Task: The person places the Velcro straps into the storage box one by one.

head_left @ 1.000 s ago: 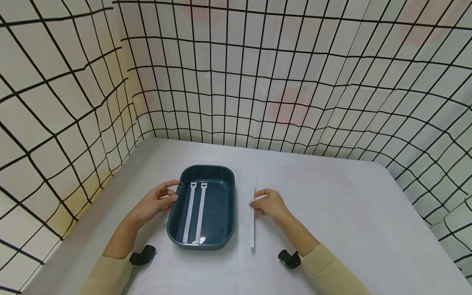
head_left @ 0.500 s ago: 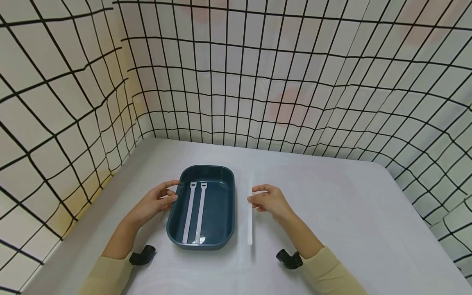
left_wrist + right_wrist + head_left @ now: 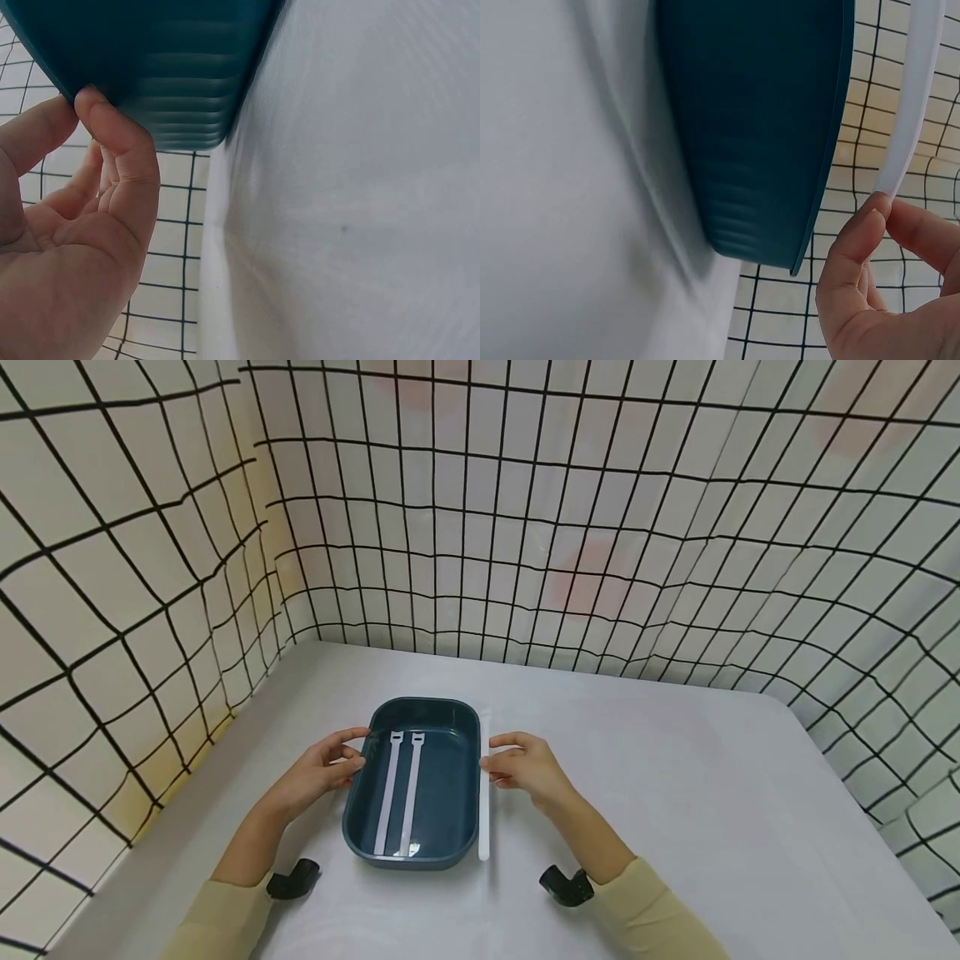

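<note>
A dark teal rectangular tray stands on the white table. Two flat white straps with slotted heads lie side by side lengthwise in its left half. My left hand is at the tray's left side, thumb and finger pinching the rim, as the left wrist view shows. Between thumb and fingertips, my right hand pinches another long white strap. That strap runs along the right rim, overlapping it in the head view. In the right wrist view the strap rises above rim height, beside the tray.
A white cloth covers the table. Black wire mesh with white sheeting behind it encloses the back and both sides. Each wrist carries a black camera mount, the left one near the tray's lower left corner.
My right hand has moved left with the white strap, from a gap right of the tray to its right rim. My left hand has stayed at the left rim.
</note>
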Available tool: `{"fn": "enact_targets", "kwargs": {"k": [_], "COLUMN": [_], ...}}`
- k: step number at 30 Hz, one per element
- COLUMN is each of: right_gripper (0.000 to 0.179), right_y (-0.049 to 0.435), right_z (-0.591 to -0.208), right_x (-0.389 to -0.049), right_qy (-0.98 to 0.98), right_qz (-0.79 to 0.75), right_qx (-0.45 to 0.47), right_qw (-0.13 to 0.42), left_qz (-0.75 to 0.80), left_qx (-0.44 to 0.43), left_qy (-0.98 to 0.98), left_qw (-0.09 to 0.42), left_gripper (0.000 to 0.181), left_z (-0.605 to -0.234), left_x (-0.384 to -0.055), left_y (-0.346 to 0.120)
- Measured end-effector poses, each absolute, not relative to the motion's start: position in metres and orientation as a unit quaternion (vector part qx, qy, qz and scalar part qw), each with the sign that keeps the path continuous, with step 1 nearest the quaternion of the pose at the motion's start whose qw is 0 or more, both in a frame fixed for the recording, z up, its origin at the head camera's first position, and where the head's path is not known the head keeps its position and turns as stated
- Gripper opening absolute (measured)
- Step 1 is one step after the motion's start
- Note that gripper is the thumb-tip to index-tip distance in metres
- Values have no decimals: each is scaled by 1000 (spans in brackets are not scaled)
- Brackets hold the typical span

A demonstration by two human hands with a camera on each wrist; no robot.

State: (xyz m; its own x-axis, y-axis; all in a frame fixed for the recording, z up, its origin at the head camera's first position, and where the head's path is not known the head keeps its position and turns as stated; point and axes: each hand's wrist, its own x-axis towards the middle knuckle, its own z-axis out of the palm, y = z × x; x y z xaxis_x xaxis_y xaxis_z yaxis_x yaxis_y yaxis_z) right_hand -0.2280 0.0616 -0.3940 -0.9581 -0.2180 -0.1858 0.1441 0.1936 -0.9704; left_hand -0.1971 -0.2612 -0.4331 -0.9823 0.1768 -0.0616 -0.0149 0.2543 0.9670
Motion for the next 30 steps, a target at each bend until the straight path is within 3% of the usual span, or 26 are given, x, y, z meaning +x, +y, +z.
{"fn": "enact_targets", "kwargs": {"k": [30], "right_gripper": [37], "right_y": [4], "right_z": [-393], "right_x": [-237], "right_qy": [734], "right_qz": [-654], "right_qx": [-41], "right_qw": [178], "left_qz": [618], "left_qx": [52], "left_qy": [781], "left_qw": [76], "left_gripper": [52], "left_z": [-437], "left_x": [-199], "left_y": [-262]}}
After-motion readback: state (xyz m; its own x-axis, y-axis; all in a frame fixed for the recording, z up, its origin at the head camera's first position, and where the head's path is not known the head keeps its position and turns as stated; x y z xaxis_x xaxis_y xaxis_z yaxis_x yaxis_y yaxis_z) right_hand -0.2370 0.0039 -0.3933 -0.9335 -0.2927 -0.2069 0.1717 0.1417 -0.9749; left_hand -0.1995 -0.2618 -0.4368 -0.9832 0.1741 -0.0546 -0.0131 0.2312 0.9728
